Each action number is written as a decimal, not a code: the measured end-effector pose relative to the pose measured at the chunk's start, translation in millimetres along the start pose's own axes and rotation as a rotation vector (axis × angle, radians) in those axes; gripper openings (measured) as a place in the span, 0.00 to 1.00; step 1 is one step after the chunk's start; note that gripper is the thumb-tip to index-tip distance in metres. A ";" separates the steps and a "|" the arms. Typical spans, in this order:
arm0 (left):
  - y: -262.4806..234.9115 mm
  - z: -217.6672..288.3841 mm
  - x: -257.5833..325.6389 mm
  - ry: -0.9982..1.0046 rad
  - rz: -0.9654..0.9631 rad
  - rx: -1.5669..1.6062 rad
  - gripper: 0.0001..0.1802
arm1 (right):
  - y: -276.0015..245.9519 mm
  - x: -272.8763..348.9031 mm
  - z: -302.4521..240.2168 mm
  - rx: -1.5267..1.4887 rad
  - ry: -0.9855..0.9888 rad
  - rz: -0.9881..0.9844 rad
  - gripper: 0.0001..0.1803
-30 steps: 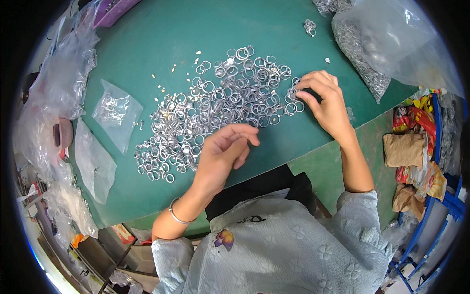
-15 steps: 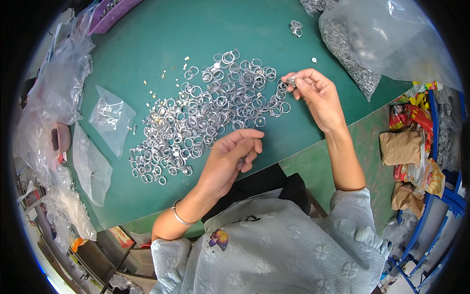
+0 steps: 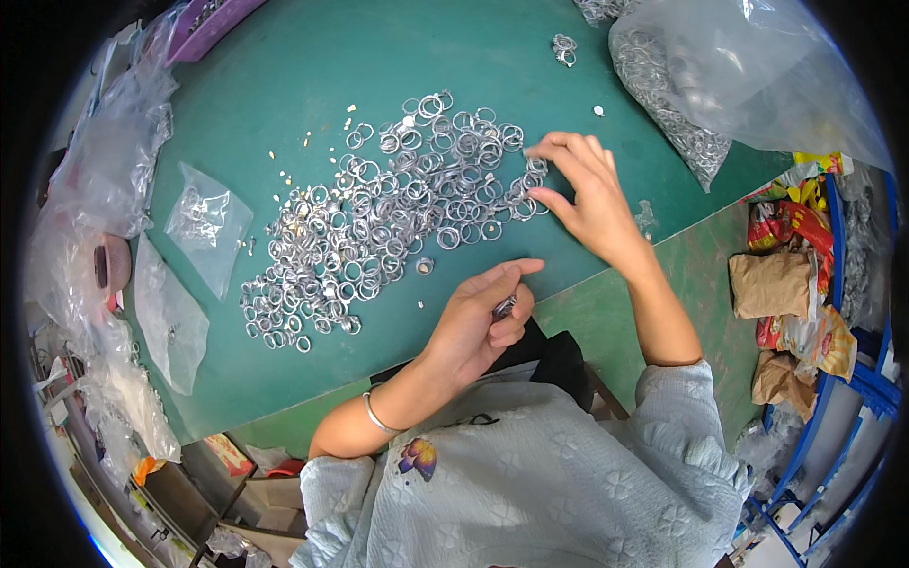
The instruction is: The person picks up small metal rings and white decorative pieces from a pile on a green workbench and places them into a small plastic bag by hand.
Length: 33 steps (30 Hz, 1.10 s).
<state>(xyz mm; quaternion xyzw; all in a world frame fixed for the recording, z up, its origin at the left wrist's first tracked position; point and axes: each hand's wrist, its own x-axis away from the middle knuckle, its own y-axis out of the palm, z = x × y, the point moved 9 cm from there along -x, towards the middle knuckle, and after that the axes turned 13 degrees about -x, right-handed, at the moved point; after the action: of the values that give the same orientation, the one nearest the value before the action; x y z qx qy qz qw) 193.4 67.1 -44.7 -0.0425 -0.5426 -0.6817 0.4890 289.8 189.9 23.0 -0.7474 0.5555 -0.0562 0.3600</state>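
Observation:
A wide pile of small silver metal rings (image 3: 379,218) lies spread over the green table (image 3: 284,85). My left hand (image 3: 483,317) hovers at the table's near edge, fingers curled around a few rings held in the palm. My right hand (image 3: 582,194) rests at the right end of the pile, thumb and fingertips pinching at a ring there. One loose ring (image 3: 424,266) lies just beyond my left hand's fingers.
A large clear bag of rings (image 3: 701,85) fills the far right. Small clear bags (image 3: 204,222) and crumpled plastic (image 3: 104,161) lie at the left. Snack packets and a brown bag (image 3: 776,284) sit beyond the right edge, by a blue frame (image 3: 866,379).
My right hand lifted a ring off the pile's right end, then dropped back to the pile. My left hand stayed near the table edge, still curled.

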 end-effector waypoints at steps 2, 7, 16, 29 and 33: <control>-4.4 2.0 2.3 -0.003 0.038 -0.008 0.12 | -2.4 1.9 6.2 -0.076 0.038 0.030 0.13; -9.0 -3.3 2.6 -0.027 0.063 0.029 0.12 | -9.3 7.6 36.6 -0.612 0.341 0.131 0.07; -9.3 6.4 2.4 0.147 0.042 -0.189 0.14 | -41.3 3.3 18.0 -0.014 0.055 0.025 0.18; 0.1 5.4 0.9 0.080 0.080 -0.080 0.18 | -29.1 19.9 -9.9 -0.150 0.054 0.003 0.07; -2.3 4.1 -0.1 0.051 0.201 0.076 0.16 | 7.3 31.8 -44.7 -0.444 -0.005 -0.354 0.08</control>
<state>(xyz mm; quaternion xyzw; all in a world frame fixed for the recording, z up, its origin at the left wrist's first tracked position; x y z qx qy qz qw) 189.9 70.2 -44.7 -0.0609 -0.5483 -0.6090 0.5698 274.4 140.0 41.4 -0.8934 0.4144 0.0067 0.1735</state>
